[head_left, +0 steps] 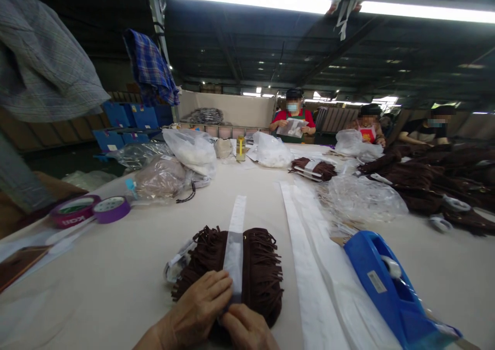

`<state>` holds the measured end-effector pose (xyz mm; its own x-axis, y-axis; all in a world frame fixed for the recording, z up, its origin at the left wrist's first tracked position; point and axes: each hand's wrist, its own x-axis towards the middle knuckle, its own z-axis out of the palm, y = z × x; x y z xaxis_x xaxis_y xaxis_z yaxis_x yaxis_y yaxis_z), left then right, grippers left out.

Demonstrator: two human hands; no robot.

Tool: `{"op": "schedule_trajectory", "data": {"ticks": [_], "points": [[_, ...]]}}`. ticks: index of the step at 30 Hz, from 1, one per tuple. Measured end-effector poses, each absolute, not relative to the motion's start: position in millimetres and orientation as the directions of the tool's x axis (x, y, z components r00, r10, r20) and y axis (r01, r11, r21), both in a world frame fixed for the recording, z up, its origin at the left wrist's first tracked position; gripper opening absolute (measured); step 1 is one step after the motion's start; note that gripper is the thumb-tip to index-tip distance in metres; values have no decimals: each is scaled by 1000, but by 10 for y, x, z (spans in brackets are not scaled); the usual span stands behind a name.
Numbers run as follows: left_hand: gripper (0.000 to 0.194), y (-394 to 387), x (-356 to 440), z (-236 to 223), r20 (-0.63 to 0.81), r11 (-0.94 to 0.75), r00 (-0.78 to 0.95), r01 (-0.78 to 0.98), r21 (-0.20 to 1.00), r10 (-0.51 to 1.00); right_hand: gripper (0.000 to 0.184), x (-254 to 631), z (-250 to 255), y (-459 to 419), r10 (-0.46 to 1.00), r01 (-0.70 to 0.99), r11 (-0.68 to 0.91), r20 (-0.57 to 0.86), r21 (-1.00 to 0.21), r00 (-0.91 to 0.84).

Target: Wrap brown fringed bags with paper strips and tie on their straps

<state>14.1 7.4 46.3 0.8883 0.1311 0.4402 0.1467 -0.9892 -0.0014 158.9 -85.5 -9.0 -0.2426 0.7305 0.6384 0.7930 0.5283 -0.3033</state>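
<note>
One white strip (234,252) is running lengthwise from fingers (218,289) twd far edge of bench (127,257), over brown fringed bundle (263,267) nr front edge, L hand (199,303) pressing, R hand (247,327) curling, grips hidden, can't tell.

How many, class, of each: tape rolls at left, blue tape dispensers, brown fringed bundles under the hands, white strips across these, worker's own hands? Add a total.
Tape rolls: 2
Blue tape dispenser: 1
Brown fringed bundle: 1
White strip: 1
Left hand and right hand: 2
Total: 7
</note>
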Motion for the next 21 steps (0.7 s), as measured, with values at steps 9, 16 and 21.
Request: {"op": "schedule_trajectory", "data": {"ticks": [9,16,21], "points": [[42,-34,26,342,310,-973,926,175,147,214,38,1944,-18,-1183,730,826,468,664,-313,-162],[57,-35,-4,197,288,-978,935,182,105,205,35,2189,95,-1039,775,867,437,588,-238,-229],[53,-32,97,96,347,-974,916,226,-29,202,40,2229,14,-1078,743,877,406,652,-257,-153]]}}
